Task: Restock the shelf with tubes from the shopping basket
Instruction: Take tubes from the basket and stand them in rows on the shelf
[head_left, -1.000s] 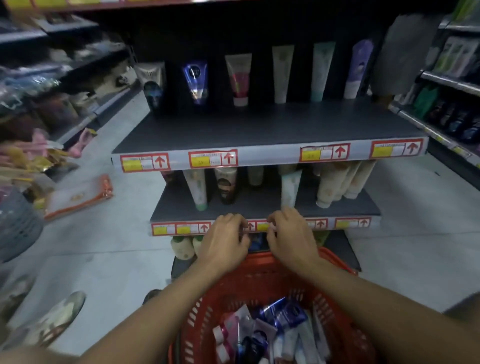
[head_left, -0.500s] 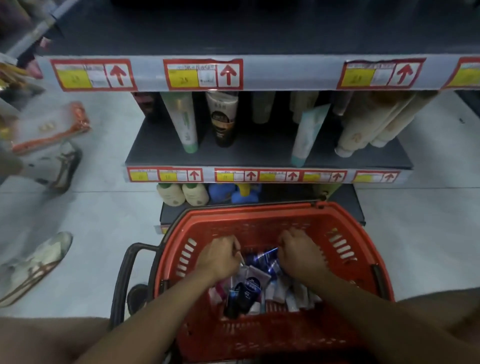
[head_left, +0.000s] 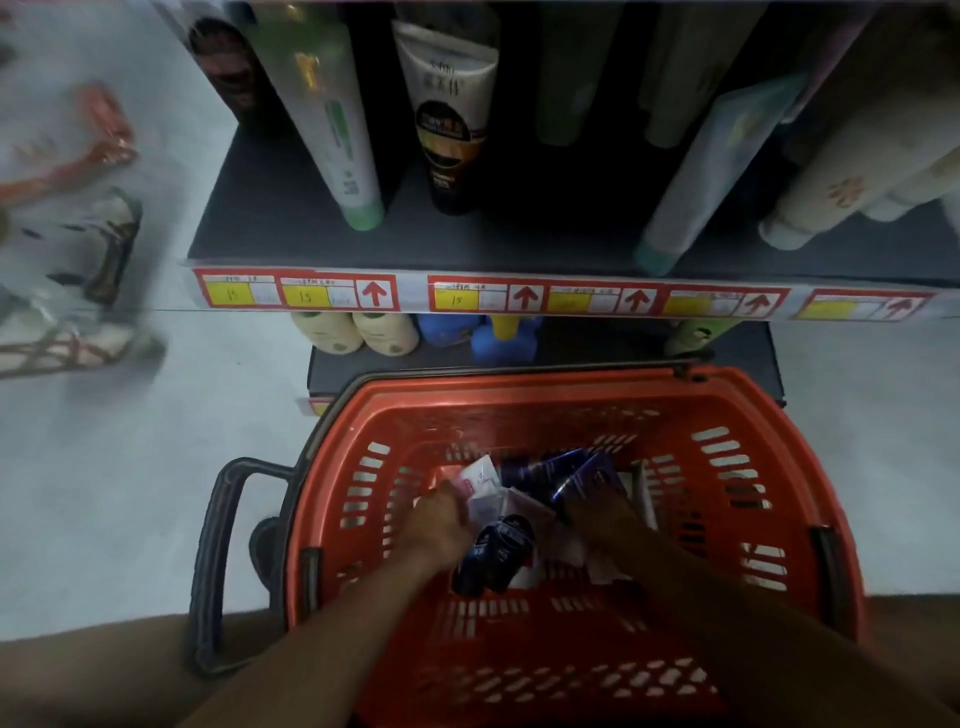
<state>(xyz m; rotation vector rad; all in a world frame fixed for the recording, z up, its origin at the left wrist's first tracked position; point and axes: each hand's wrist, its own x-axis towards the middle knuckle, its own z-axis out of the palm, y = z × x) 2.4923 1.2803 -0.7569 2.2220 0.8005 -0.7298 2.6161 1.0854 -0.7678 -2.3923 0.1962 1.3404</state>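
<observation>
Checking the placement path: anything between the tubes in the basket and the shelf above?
Nothing visible blocks it. Both hands, left hand and right hand, are already among the tubes in the open-topped basket. The shelf has bare space between its standing tubes.

both forearms reach forward and down, left hand (head_left: 439, 525) and right hand (head_left: 602, 514) curled, knuckles up.

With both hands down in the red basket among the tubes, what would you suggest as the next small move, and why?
Probably close the left hand on the white and pink tube it touches and lift it out: both hands are in the basket, and the shelf above has gaps.
</observation>
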